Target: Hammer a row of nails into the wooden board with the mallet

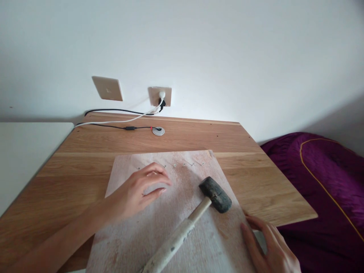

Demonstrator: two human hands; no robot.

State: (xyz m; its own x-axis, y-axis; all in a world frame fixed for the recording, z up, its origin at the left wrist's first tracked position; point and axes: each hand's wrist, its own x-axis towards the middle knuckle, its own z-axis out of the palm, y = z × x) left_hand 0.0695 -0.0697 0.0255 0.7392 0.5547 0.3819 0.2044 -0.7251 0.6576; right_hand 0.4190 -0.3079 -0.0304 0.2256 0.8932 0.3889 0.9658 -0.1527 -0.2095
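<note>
A pale whitewashed wooden board lies on a wooden desk. A row of several small nails stands along the board's far edge. A mallet with a black rubber head and a worn light handle lies diagonally on the board. My left hand rests on the board near the nails, its fingers curled and spread, holding nothing that I can see. My right hand lies at the board's right edge with its fingers stretched over the edge, to the right of the mallet handle and not touching it.
On the wall behind are a blank plate and a socket with a white plug. Black and white cables run across the desk's back to a round grommet. A purple cushion or beanbag sits right; a white surface left.
</note>
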